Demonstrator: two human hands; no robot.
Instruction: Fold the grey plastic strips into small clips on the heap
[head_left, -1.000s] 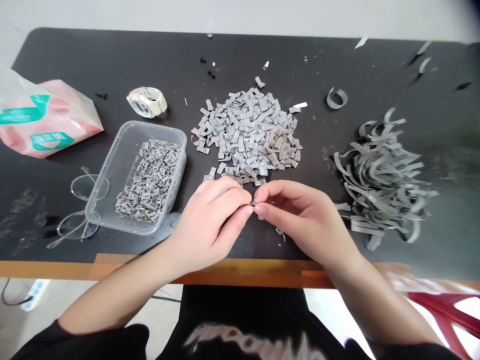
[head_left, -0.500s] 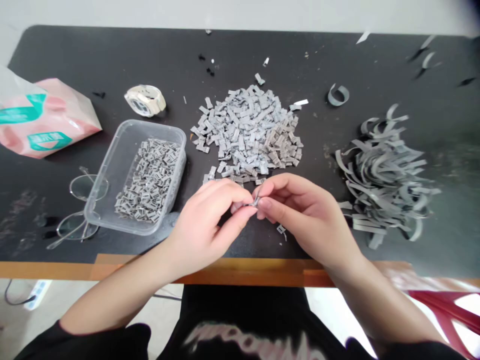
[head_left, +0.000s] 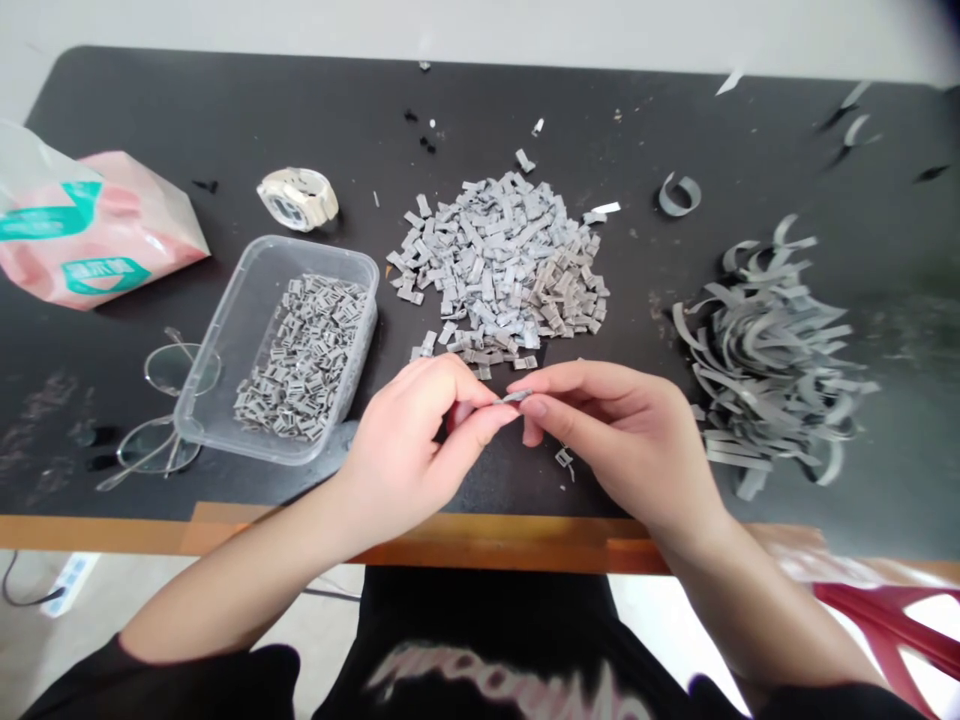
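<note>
Between my hands is a small grey piece (head_left: pixel 516 397), pinched at one end by my left hand (head_left: pixel 427 430) and at the other by my right hand (head_left: pixel 626 430). Thumb and forefinger of each hand are closed on it, and the fingertips partly hide it. Just beyond lies a heap of small folded grey pieces (head_left: pixel 502 250). Left of my left hand, a clear plastic box (head_left: pixel 217 320) holds many small grey clips (head_left: pixel 307 350). A pile of curled grey strips (head_left: pixel 772 340) lies to the right of my right hand.
A pale watch (head_left: pixel 298 199), glasses (head_left: pixel 159 445) and a pink bag (head_left: pixel 142 215) are at the left. One curled strip (head_left: pixel 681 198) lies at the back right. A small frame-like scrap (head_left: pixel 564 458) is near my right hand. An orange-brown edge (head_left: pixel 495 545) borders the black table.
The grey piece now lies flatter between my fingertips; its upright end is no longer visible. My right hand has shifted slightly right. The whole view has moved a little.
</note>
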